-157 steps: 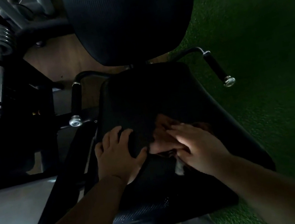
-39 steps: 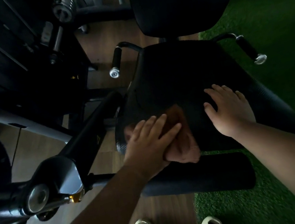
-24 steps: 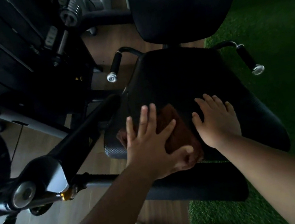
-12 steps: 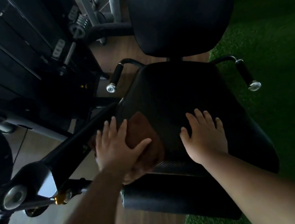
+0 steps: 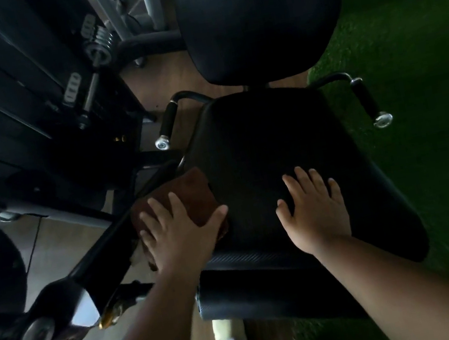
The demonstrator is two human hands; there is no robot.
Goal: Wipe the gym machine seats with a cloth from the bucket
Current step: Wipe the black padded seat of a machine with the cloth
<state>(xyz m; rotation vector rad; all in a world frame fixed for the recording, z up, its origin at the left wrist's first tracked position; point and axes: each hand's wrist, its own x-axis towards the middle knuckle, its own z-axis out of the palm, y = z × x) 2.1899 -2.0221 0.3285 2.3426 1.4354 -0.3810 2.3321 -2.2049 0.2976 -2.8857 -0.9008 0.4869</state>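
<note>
the seat [image 5: 267,150] is a black padded cushion, wide and roughly flat, narrower at its far end under the upright backrest and broader toward its near edge, where a ribbed texture shows. the cloth [image 5: 188,194] is a brown, soft-looking rag, loosely folded, lying on the seat's near left corner and draping over its left edge. no bucket shows in the view.

Left hand [image 5: 179,234] slid brown cloth [image 5: 192,196] leftward, seemingly past seat [image 5: 258,146] edge
</note>
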